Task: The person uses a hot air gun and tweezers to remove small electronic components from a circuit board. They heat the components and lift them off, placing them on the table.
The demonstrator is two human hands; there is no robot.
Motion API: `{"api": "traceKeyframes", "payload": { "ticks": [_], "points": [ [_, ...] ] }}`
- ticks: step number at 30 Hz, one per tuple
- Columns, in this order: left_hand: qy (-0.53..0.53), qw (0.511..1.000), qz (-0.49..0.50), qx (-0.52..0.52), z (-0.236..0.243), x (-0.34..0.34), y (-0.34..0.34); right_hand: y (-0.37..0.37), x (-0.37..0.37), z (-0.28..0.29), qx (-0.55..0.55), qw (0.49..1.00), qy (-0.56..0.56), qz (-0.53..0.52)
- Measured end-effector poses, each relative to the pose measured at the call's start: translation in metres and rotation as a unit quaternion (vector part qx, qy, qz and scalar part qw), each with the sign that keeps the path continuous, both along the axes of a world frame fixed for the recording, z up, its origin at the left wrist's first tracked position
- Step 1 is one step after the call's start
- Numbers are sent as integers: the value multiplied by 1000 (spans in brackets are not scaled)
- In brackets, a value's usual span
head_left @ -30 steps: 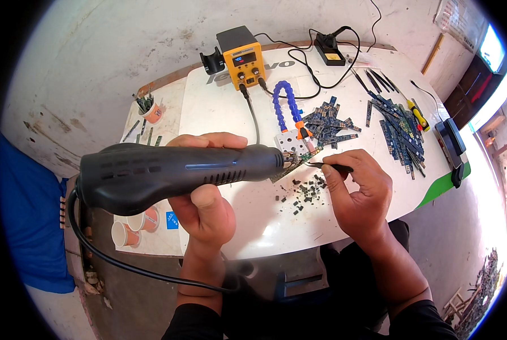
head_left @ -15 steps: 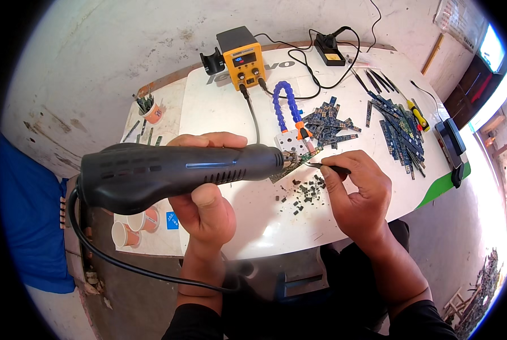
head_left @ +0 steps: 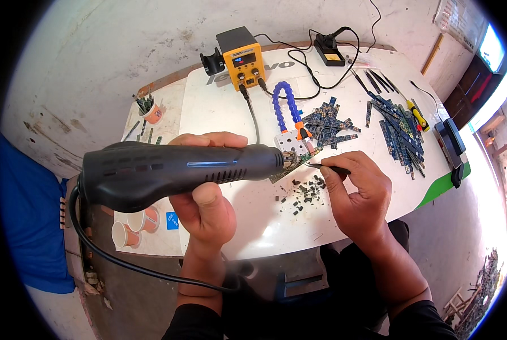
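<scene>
Clamped in the left hand [head_left: 212, 218]: one hot-air gun [head_left: 174, 173], black, slotted, above the table [head_left: 327, 241]. Pinched in the right hand [head_left: 361, 192]: one pair of dark tweezers [head_left: 337, 169]. At the nozzle [head_left: 289, 159]: one narrow green circuit board [head_left: 282, 174].

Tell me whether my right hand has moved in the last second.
No: your right hand, holding the black tweezers, shows no clear shift in any direction against the perforated metal block.

Left hand [head_left: 209, 216] grips palm-up, right hand [head_left: 360, 195] pinches
</scene>
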State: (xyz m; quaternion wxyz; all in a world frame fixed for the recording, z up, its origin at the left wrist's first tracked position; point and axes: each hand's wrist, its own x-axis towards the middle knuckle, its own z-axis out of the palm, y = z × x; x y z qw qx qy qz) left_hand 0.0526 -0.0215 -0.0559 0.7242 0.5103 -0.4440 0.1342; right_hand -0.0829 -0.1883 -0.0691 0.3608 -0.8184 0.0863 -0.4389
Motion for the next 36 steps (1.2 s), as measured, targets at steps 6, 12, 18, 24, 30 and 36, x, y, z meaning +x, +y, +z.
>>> {"api": "traceKeyframes", "payload": {
  "ticks": [6, 12, 18, 24, 30, 36],
  "points": [
    [3, 1000, -1, 0, -1, 1, 0, 0, 0, 0, 1, 1000, -1, -1],
    [4, 1000, -6, 4, 0, 0, 0, 0, -1, 1, -1, 1000, 1, -1],
    [0, 1000, -2, 6, 1, -2, -1, -1, 0, 0, -6, 1000, -1, -1],
    [-2, 1000, -4, 9, 1, -1, 0, -1, -1, 1, -4, 1000, 1, 1],
    [-5, 1000, 0, 5, 1, 0, -1, -1, -1, 1, -7, 1000, 0, 0],
    [-9, 1000, 9, 1, 0, 0, -1, 0, -1, 1, -5, 1000, 3, -2]
  ]
}}
